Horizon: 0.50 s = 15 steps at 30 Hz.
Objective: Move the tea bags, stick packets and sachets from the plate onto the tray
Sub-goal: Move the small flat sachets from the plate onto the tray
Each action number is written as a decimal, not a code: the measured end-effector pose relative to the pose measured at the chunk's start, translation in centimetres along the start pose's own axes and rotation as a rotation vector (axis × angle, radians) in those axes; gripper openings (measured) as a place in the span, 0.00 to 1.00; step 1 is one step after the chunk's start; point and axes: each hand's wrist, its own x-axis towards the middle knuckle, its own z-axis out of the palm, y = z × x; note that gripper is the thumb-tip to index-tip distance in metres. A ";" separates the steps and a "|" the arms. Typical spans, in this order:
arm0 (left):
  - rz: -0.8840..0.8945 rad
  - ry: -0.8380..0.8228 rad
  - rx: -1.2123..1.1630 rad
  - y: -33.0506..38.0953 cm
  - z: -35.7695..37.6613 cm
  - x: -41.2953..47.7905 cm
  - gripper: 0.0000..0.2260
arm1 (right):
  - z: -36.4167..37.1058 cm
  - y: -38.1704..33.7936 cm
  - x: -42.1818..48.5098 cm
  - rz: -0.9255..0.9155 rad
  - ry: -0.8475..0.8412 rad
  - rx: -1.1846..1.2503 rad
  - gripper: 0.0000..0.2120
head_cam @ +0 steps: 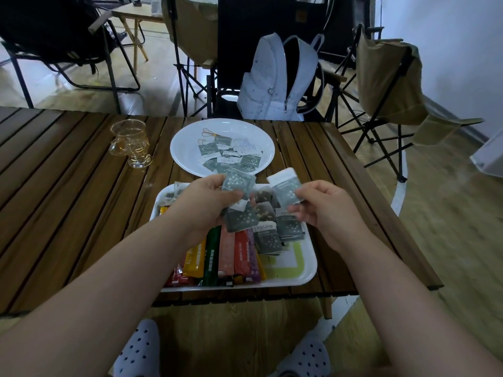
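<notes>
A white round plate [185,148] at the table's far middle holds several dark green sachets [231,159]. In front of it lies a white tray [307,268] with coloured stick packets [217,257] in a row, tea bags and stacked green sachets [268,238]. My left hand [206,202] hovers over the tray and pinches a green sachet [238,182], with another sachet [241,217] under its fingers. My right hand [324,208] pinches a second green sachet [284,190] by its corner above the tray's far right.
A clear amber glass mug [129,144] stands on the slatted wooden table [68,186] left of the plate. Behind the table are folding chairs [389,85] and a white backpack [275,80]. The table's right edge [381,208] runs close to the tray.
</notes>
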 end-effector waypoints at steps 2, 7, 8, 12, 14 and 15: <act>-0.002 -0.008 -0.004 0.0 -0.1 0.0 0.11 | -0.7 0.6 0.2 0.129 0.009 -0.030 0.04; -0.048 0.009 -0.028 0.0 0.0 0.0 0.14 | -0.5 2.1 1.0 0.223 0.039 -0.287 0.02; -0.054 0.015 -0.021 -0.1 0.0 0.1 0.14 | -0.4 2.0 1.1 0.225 0.057 -0.355 0.01; -0.071 0.019 -0.008 -0.1 0.1 0.1 0.15 | 0.1 1.9 1.5 0.179 0.088 -0.562 0.02; -0.071 0.019 -0.017 -0.1 0.0 0.0 0.15 | 0.3 2.2 1.7 0.145 0.099 -0.688 0.06; -0.068 0.015 -0.019 0.0 -0.1 0.0 0.14 | 0.2 2.2 1.7 0.131 0.106 -0.764 0.08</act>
